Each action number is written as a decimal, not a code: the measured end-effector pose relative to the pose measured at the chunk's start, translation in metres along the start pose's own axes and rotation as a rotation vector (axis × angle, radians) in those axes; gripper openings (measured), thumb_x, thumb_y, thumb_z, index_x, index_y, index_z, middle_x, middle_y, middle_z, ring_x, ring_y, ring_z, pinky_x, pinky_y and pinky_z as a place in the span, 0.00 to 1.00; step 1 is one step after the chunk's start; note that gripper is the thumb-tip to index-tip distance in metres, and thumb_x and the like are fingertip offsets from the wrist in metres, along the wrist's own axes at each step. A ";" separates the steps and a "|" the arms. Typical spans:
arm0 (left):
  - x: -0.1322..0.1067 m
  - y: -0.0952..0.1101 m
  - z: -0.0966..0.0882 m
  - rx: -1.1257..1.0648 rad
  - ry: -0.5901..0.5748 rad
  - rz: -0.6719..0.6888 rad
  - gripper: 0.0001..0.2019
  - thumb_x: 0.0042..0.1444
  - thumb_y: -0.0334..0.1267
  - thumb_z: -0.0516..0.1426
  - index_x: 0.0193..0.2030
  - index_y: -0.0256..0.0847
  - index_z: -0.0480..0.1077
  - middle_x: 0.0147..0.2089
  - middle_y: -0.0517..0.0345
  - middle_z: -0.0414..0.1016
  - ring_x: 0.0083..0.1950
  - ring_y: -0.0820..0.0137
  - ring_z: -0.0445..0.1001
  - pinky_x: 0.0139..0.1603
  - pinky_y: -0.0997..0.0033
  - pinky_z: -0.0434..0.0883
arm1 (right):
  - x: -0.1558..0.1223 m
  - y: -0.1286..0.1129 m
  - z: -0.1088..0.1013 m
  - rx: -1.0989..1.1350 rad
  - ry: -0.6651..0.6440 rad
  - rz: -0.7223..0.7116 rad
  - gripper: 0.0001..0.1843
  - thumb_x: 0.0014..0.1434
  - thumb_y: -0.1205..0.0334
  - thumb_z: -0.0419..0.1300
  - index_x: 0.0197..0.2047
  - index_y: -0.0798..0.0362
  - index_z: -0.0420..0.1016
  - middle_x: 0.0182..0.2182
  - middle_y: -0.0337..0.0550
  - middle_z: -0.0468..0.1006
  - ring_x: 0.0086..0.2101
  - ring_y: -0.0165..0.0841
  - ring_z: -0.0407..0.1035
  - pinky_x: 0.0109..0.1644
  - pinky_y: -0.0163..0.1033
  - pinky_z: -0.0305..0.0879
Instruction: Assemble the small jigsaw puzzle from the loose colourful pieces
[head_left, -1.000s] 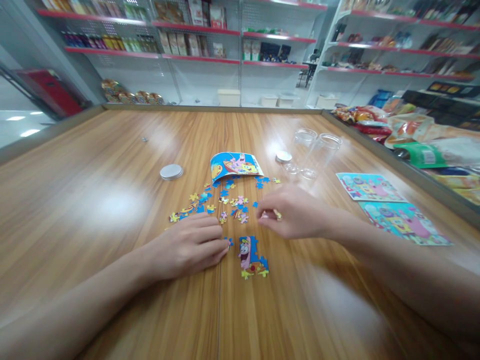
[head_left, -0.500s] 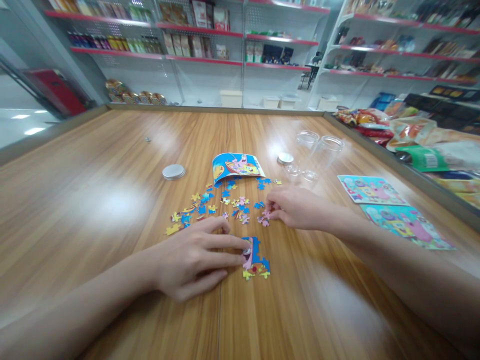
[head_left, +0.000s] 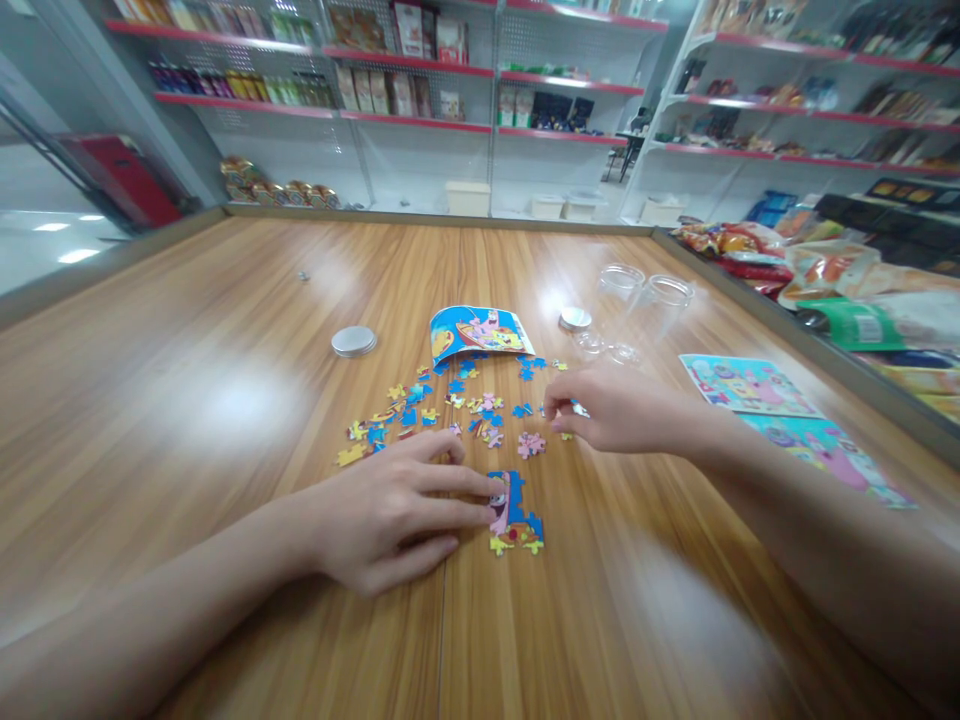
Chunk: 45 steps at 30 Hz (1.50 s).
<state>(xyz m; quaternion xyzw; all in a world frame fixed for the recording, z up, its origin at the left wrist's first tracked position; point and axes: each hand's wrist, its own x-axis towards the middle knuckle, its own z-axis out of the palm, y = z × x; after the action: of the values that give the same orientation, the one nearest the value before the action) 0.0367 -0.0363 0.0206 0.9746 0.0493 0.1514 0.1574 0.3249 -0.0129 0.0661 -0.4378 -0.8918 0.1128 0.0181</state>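
My left hand [head_left: 390, 515] lies flat on the wooden table [head_left: 187, 400], fingers stretched out, its fingertips touching the left edge of a small joined patch of jigsaw [head_left: 514, 515] with a pink figure on blue. My right hand [head_left: 607, 410] hovers just right of the scattered loose puzzle pieces [head_left: 442, 410], fingers pinched on a small piece. A little pink cluster of pieces [head_left: 531, 443] lies between the two hands. The curled picture card [head_left: 480, 333] stands behind the pieces.
Two clear plastic jars [head_left: 637, 300] lie on their sides at the back right, a silver lid [head_left: 575, 319] beside them and another lid [head_left: 354, 341] to the left. Two finished puzzle pictures [head_left: 780, 410] lie at right. Snack bags and store shelves surround the table.
My left hand slid right and spread flat against the joined patch. My right hand set down the pink cluster, moved a little right and pinched another piece.
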 end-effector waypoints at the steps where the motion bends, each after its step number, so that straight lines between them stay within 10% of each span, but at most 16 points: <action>1: 0.000 0.000 0.000 -0.002 0.003 0.001 0.19 0.57 0.30 0.57 0.56 0.41 0.71 0.59 0.45 0.75 0.49 0.58 0.73 0.52 0.52 0.70 | 0.000 -0.001 0.000 0.026 0.004 -0.041 0.06 0.61 0.61 0.63 0.41 0.52 0.80 0.35 0.43 0.80 0.36 0.34 0.72 0.38 0.37 0.60; 13: -0.003 -0.001 0.000 0.018 0.015 0.001 0.19 0.57 0.30 0.58 0.56 0.39 0.71 0.59 0.43 0.74 0.52 0.57 0.72 0.53 0.52 0.72 | 0.000 -0.013 0.006 0.201 -0.095 -0.099 0.03 0.59 0.64 0.64 0.34 0.53 0.78 0.31 0.40 0.79 0.35 0.32 0.71 0.38 0.36 0.60; 19: -0.007 -0.005 0.005 0.009 0.281 0.044 0.20 0.55 0.24 0.56 0.55 0.37 0.70 0.53 0.44 0.78 0.47 0.61 0.73 0.49 0.54 0.72 | -0.008 -0.048 0.016 0.436 -0.198 -0.100 0.09 0.64 0.56 0.62 0.36 0.52 0.79 0.29 0.38 0.80 0.28 0.28 0.71 0.30 0.32 0.58; 25: -0.002 -0.001 0.004 0.001 0.082 0.018 0.08 0.57 0.30 0.61 0.44 0.41 0.75 0.45 0.50 0.78 0.43 0.63 0.72 0.43 0.59 0.71 | -0.005 -0.049 0.025 0.259 -0.202 -0.131 0.06 0.59 0.59 0.64 0.37 0.52 0.75 0.30 0.39 0.79 0.32 0.32 0.71 0.32 0.33 0.57; 33: -0.001 0.001 0.006 0.037 0.109 0.054 0.11 0.56 0.31 0.61 0.47 0.40 0.75 0.40 0.50 0.76 0.39 0.63 0.72 0.39 0.60 0.71 | -0.002 -0.046 0.028 0.262 -0.262 -0.126 0.03 0.59 0.62 0.63 0.36 0.51 0.73 0.31 0.38 0.76 0.31 0.31 0.68 0.31 0.33 0.54; 39: -0.009 0.007 0.007 0.072 0.711 -0.011 0.23 0.50 0.21 0.57 0.54 0.37 0.69 0.43 0.50 0.71 0.42 0.65 0.73 0.40 0.64 0.74 | -0.002 -0.045 0.028 0.267 -0.280 -0.134 0.03 0.59 0.62 0.60 0.36 0.52 0.72 0.31 0.39 0.76 0.32 0.32 0.69 0.33 0.34 0.55; 45: -0.003 0.006 0.005 0.009 0.075 0.063 0.21 0.49 0.26 0.52 0.50 0.39 0.72 0.39 0.49 0.73 0.37 0.62 0.71 0.36 0.60 0.69 | -0.003 -0.044 0.032 0.240 -0.259 -0.136 0.02 0.58 0.64 0.60 0.36 0.51 0.71 0.31 0.38 0.76 0.30 0.31 0.67 0.30 0.34 0.51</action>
<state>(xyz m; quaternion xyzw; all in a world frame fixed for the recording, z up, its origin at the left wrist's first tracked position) 0.0357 -0.0437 0.0173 0.9700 0.0252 0.1924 0.1462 0.2880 -0.0471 0.0451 -0.3532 -0.8942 0.2725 -0.0371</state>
